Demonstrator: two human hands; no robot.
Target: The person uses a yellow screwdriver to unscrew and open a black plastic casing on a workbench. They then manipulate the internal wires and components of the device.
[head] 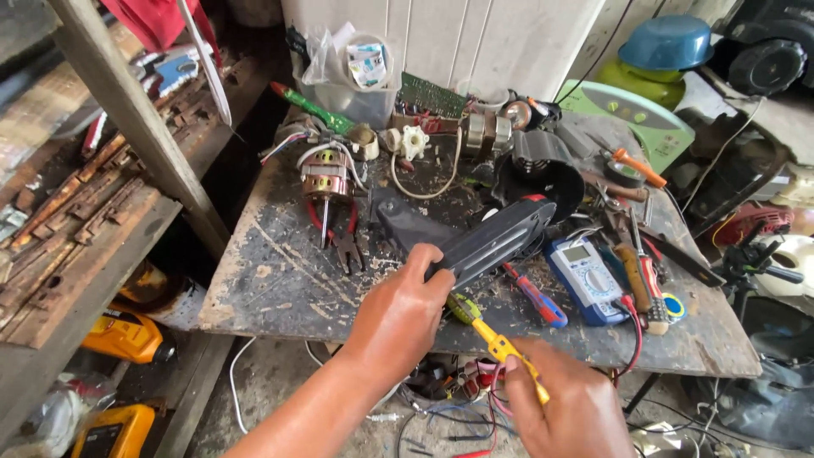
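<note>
Cluttered with tools, the table (280, 288) carried a black casing (496, 242) near its front edge. Left hand (398, 318) gripped its end; right hand (568, 407) closed on a yellow screwdriver (496, 342), tip beside the casing. Next probably needed seating that tip.

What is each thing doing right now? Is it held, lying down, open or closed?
Left hand: shut on the long black plastic casing, lifted at a tilt.
Right hand: shut on the yellow-handled screwdriver, tip toward the casing.
Blue multimeter: lying flat, red lead plugged in.
Red-handled pliers: lying on the table.
Blue bowl: upside down.
</note>
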